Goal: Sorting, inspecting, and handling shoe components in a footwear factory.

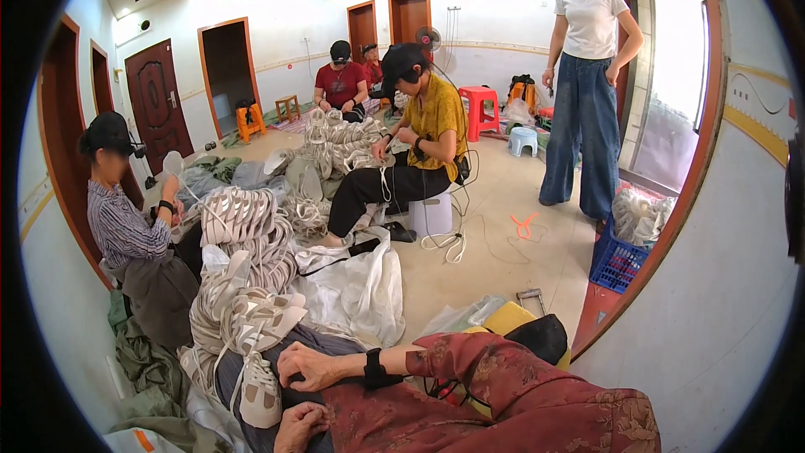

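My right hand (309,367), with a black band at the wrist, lies over the dark grey cloth (289,344) on my lap. Its fingers are curled, and whatever may be in them is hidden. Just below, my left hand (301,428) is also closed, fingers bent inward, at the lower edge of the view; I cannot make out anything in it. A beige and white shoe upper (260,393) with laces lies beside both hands, to their left. Beyond it a stack of similar shoe uppers (243,218) rises, nested in rows.
White plastic sheeting (356,285) lies past my lap. A person in striped sleeves (126,218) sits left; one in yellow (436,113) sits ahead, among more shoe uppers. Another person (587,75) stands right, near a blue crate (620,256). A red stool (480,113) stands farther back.
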A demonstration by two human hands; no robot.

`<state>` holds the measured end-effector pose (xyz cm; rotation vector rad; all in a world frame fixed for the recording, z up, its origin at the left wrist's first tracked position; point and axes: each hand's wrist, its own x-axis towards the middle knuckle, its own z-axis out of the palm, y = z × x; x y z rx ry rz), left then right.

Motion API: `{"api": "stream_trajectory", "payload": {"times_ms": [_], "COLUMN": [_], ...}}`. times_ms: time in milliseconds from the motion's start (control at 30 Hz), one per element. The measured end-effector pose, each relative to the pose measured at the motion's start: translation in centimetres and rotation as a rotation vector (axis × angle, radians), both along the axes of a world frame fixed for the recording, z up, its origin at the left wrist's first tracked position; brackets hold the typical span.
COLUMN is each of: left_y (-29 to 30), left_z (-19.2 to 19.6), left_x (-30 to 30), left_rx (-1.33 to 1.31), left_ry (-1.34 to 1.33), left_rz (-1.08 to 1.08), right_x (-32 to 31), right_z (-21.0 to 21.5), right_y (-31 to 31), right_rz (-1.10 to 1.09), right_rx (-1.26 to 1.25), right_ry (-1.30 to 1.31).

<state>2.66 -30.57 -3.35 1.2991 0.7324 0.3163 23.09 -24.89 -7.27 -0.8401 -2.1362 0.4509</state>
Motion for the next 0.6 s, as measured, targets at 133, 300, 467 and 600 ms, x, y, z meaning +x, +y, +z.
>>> {"api": "stream_trajectory", "payload": {"times_ms": [133, 300, 467, 600], "left_y": [-0.15, -0.21, -0.08, 0.11], "left_z": [0.2, 0.17, 0.01, -0.14], "left_x": [0.04, 0.01, 0.05, 0.1], "left_rx": [-0.006, 0.003, -0.006, -0.012], "left_ry": [0.003, -0.014, -0.011, -0.011], "left_rz": [0.011, 0.014, 0.017, 0.021], "right_x": [0.0, -0.08, 0.04, 0.08], "right_z": [-0.04, 0.01, 0.03, 0.02], "right_y": [0.0, -0.04, 0.0, 0.08], "right_rz": [0.004, 0.006, 0.005, 0.003], "right_rx": [-0.004, -0.005, -0.012, -0.005], "right_ry": [0.001, -0.002, -0.005, -0.006]}}
